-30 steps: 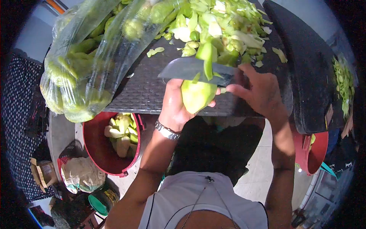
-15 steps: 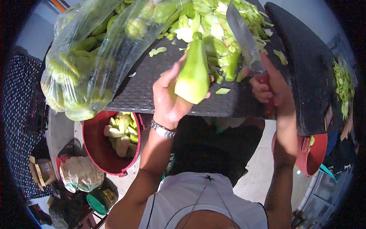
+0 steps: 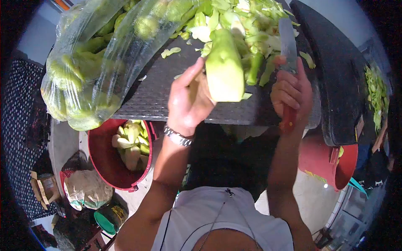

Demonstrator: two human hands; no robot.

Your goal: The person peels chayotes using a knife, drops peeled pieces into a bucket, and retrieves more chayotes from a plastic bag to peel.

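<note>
My left hand [image 3: 188, 100], wearing a metal watch at the wrist, holds a peeled pale green chayote [image 3: 225, 69] above the near edge of the dark woven table. Its thumb shows on the left side, while the fingers are mostly hidden behind the chayote. To the right, my right hand [image 3: 292, 93] is wrapped round the red handle of a knife [image 3: 288, 39]; the blade points up and away from me. Beyond both hands lies a heap of green peelings [image 3: 255, 23].
A clear plastic bag [image 3: 79, 79] of unpeeled chayotes rests at the table's left. Below it stands a red bucket [image 3: 98, 157] with pale peeled pieces. Another red bucket [image 3: 318, 161] is at lower right. A dark panel [image 3: 331, 71] borders the right side, with more peelings [image 3: 376, 94] beyond.
The chayote has shifted right and tilted, its wide end now facing me. My right hand has turned the knife from leaning left to nearly upright, and my right forearm has swung inward.
</note>
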